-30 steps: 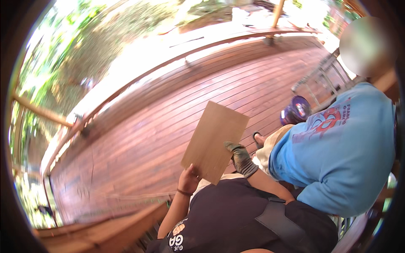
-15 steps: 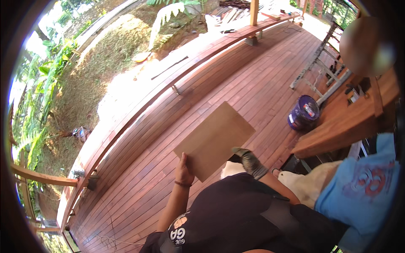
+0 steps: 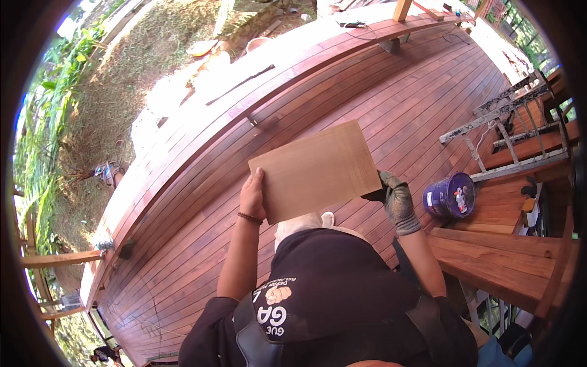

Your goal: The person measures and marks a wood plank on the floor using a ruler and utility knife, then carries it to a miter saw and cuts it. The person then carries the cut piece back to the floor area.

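A thin, plain brown rectangular board [image 3: 312, 165] is held out in front of my body, tilted with its right side higher. My bare left hand [image 3: 252, 196], with a beaded bracelet at the wrist, is closed on the board's left edge, thumb on the top face. My right hand [image 3: 396, 199], in a grey-green work glove, grips the lower right corner. Its fingertips are partly hidden at the board's edge. Beneath the board are the reddish plank deck [image 3: 379, 110] and one of my light shoes [image 3: 328, 219], just past my dark shirt.
A long curved wooden ledge [image 3: 183, 140] borders the deck, with grassy ground [image 3: 110, 92] beyond. At right stand a paint-spattered ladder [image 3: 513, 165], a purple bucket [image 3: 448, 194] and wooden planking [image 3: 489, 257] over dark gaps. A sliver of blue clothing [image 3: 495, 355] shows at the lower right.
The board has turned from upright-diagonal to more level and risen slightly, still in both hands. My view has swung, and the co-worker in blue has mostly left it at the lower right.
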A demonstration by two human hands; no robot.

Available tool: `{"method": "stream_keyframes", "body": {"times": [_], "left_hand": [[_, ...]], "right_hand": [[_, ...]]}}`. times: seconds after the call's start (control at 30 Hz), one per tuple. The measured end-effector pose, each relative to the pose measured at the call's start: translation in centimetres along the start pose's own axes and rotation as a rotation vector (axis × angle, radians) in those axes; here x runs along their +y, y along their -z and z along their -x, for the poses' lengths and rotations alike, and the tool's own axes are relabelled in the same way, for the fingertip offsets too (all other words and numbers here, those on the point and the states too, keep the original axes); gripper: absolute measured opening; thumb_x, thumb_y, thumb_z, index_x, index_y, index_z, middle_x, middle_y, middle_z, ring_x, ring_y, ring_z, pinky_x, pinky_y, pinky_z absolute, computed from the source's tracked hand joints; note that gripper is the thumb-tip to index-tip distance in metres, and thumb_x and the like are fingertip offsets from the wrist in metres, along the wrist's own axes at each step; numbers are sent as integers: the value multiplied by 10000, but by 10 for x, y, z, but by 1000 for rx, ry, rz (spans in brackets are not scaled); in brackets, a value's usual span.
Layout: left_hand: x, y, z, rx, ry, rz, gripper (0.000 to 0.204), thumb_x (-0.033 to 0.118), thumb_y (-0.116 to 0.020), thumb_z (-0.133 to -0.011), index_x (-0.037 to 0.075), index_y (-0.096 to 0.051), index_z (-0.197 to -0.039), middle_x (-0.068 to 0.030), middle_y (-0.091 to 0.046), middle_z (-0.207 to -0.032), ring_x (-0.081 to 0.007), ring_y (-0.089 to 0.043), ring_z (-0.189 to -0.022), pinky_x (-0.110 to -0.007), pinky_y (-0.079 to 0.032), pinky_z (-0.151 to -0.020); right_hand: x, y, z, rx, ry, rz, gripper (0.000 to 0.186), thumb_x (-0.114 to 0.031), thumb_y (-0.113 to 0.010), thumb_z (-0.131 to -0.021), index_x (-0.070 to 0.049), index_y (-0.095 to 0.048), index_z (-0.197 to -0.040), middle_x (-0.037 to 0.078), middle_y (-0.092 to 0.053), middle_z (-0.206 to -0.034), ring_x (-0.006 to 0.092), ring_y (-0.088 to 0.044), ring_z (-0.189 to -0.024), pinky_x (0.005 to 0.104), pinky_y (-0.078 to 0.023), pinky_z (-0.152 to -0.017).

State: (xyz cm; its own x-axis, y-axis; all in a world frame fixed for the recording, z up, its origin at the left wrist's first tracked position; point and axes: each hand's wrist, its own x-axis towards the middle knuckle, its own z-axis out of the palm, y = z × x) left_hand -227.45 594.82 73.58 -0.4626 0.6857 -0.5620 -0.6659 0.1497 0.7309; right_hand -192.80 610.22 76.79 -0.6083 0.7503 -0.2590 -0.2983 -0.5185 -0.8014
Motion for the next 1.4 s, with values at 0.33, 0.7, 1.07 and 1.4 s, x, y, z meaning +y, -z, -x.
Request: {"method": "stream_keyframes", "body": {"times": [0.33,0.7,1.07,1.4], "left_hand": [[49,-216,-274,-223,-50,-213,388,288,-561,-1062,-18,-610,-1295,-94,-689,-1196,-190,-675,-1053,-354,-553,-923],[115,-606,-529,-854,172,-350,359,264,-623,-1044,-17,-639,-1268,-34,-696,-1131,-95,-629,-1052,-287,-499,-938],[20,-1002,-711,-1047,194,-506,428,224,-622,-1039,-49,-582,-1365,-99,-682,-1253,-166,-637,-1163,-326,-498,-1020],[-28,-1276,-859,-929,560,31,524,376,-528,-1061,9,-510,-1435,-147,-576,-1416,-259,-577,-1275,-437,-470,-1077]], "right_hand": [[-95,131,-214,301,-51,7,418,-321,-558,-1030,31,-645,-1236,132,-721,-1115,254,-739,-928,422,-641,-765],[-252,325,-384,1048,324,-186,293,-223,-646,-1005,-1,-688,-1192,75,-686,-1192,197,-662,-1107,400,-561,-929],[-464,591,-521,1168,412,-116,415,-234,-594,-1028,-17,-566,-1380,95,-609,-1365,224,-577,-1260,397,-473,-1070],[-721,783,-723,1160,358,-349,407,-273,-619,-1022,-18,-603,-1339,88,-656,-1275,221,-622,-1198,408,-490,-1054]]}}
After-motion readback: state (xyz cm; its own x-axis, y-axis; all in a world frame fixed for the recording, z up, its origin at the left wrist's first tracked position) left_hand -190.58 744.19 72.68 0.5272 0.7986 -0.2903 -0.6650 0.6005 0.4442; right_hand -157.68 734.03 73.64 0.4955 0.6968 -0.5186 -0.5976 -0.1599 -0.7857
